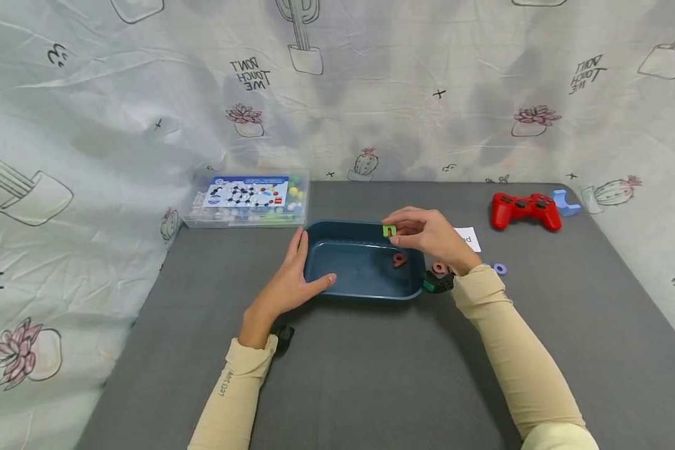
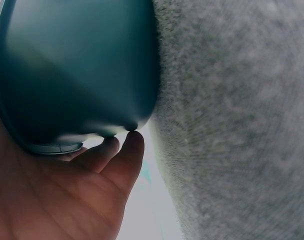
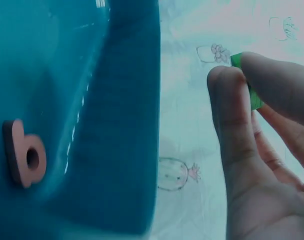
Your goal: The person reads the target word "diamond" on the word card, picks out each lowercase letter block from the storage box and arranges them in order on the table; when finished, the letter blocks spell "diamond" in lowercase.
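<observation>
A dark blue rectangular tray [image 1: 365, 297] sits mid-table. My left hand [image 1: 287, 281] holds its left end, thumb over the front rim and fingers along the outer wall; in the left wrist view two fingertips [image 2: 134, 142] touch that wall. My right hand [image 1: 427, 234] pinches a green letter n [image 1: 390, 230] between thumb and fingers above the tray's back right part. In the right wrist view, fingers largely cover the green letter [image 3: 256, 97]. Inside the tray, near its right end, lies a reddish-brown letter b [image 3: 34, 159].
Beside the right wrist lie another reddish-brown piece [image 1: 439, 267] and a blue-violet round piece [image 1: 500, 269]. A white card [image 1: 469, 239] is partly hidden by that hand. Further back are a red game controller [image 1: 525, 211], a light blue piece [image 1: 565, 203] and a clear plastic case [image 1: 244, 215].
</observation>
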`<control>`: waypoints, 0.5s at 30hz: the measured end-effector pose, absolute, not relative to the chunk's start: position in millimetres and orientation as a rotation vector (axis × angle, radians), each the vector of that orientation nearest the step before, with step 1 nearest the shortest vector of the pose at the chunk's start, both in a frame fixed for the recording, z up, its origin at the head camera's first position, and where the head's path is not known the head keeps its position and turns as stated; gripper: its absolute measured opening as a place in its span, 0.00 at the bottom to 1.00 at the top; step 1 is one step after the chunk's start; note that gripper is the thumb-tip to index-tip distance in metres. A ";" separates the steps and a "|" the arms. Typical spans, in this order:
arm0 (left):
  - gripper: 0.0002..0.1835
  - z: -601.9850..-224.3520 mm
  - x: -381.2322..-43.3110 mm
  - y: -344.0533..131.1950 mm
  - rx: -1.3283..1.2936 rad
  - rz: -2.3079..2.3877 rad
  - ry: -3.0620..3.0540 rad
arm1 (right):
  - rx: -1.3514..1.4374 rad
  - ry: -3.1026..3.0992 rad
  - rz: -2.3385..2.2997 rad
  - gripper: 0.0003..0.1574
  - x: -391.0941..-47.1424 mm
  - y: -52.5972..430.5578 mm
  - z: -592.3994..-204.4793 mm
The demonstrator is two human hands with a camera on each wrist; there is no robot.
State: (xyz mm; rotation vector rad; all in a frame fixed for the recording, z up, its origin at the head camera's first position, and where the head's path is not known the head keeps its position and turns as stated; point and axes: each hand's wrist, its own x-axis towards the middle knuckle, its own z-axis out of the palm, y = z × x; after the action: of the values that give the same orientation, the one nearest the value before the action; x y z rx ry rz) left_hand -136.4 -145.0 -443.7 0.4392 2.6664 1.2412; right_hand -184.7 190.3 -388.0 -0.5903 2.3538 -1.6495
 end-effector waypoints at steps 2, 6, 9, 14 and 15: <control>0.65 -443.6 -136.6 -144.7 0.445 1.239 2.664 | -0.580 2.374 -1.644 0.24 -182.3 195.3 -387.2; 0.65 -444.5 -137.1 -144.3 0.447 1.235 2.661 | -0.550 2.397 -1.636 0.24 -178.2 205.9 -387.8; 0.65 -444.5 -136.7 -144.5 0.447 1.237 2.663 | -0.500 2.410 -1.626 0.24 -175.6 213.3 -389.0; 0.65 -443.9 -136.7 -144.6 0.443 1.239 2.667 | -0.401 2.447 -1.591 0.25 -170.4 225.7 -390.5; 0.65 -444.1 -137.1 -144.1 0.444 1.234 2.668 | -0.383 2.455 -1.586 0.24 -168.8 228.6 -390.7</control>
State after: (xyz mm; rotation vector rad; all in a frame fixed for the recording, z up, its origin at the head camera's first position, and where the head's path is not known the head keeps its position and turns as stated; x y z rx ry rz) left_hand -137.1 -144.1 -444.1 0.4440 2.6683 1.2339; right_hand -168.8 228.6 -390.7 -0.3828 2.4549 -1.5856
